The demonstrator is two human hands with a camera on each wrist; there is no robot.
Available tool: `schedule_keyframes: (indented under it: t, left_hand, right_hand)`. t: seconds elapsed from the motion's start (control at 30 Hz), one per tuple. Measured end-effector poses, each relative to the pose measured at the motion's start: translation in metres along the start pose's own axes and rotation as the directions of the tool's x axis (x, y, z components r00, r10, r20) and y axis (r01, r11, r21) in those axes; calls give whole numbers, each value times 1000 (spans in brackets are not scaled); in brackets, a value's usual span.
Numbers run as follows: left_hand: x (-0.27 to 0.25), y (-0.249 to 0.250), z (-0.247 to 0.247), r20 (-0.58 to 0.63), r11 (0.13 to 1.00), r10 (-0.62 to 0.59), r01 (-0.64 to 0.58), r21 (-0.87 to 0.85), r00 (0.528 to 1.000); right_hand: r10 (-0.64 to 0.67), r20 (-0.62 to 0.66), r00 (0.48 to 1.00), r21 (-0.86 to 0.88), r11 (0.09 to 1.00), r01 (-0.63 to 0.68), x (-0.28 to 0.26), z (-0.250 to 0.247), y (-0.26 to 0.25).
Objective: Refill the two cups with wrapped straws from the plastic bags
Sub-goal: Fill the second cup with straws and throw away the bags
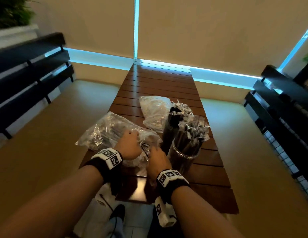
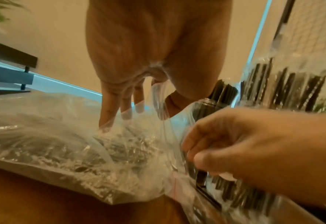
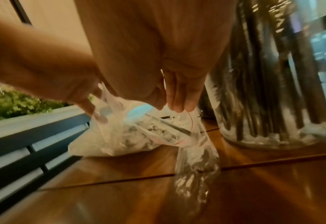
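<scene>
Lying on the slatted wooden tabletop (image 1: 206, 170), the nearer plastic bag (image 1: 105, 131) of wrapped straws is held at its mouth by both hands. Its upper edge is pinched by the left hand (image 1: 130, 145) — fingers reaching downward — while the lower lip is gripped by the right hand (image 1: 157, 159), fingers curled. Two cups (image 1: 184, 153) of straws are seen just right; a second bag (image 1: 155, 110) lies beyond.
</scene>
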State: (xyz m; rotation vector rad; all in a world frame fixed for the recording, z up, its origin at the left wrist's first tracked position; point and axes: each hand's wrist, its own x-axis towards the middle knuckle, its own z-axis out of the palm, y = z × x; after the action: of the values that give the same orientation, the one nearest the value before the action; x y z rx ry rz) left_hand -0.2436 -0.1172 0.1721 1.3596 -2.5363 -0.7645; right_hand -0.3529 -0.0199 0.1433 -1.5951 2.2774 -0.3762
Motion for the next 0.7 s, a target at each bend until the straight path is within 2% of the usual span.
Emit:
schedule_keyframes:
  t: [0.1,0.2,0.3,0.37,0.43,0.47,0.53,0.6,0.63,0.7]
  left_hand:
    - [-2,-10,-11,42,996,72,-69,-58,997]
    - [-6,-20,-17,35,983,175,-172,-59,984]
    - [-11,-30,-21,34,969,233,-229,-97,972]
    - [-14,-34,-25,58,957,257,-245,-155,965]
    - [-18,-36,-31,83,945,253,-228,-236,964]
    - [-19,-38,-33,82,940,241,-211,-269,967]
    - [-16,-45,-37,22,956,172,-161,-247,985]
    - [-11,-59,-38,-51,988,56,-63,-143,997]
    - [-10,-67,-39,-45,997,-5,1,-83,999]
    - [-7,-84,-33,40,994,-108,108,6,993]
  right_hand:
    - [75,51,996,-105,992,-69,14,13,-4]
    - [82,95,992,-156,986,-66,25,16,-9]
    - [-9,59,998,-135,991,17,33,13,-19]
    - [-133,6,991,-162,978,132,39,10,-29]
    - [-189,100,977,-247,946,209,42,5,-37]
    - [-194,161,968,-275,933,233,42,6,-37]
    - [-104,331,938,-268,942,199,43,8,-34]
    - [-71,369,927,-256,951,174,44,10,-29]
    - [-34,406,913,-267,951,154,46,9,-31]
    - [55,535,843,-238,967,88,53,10,-35]
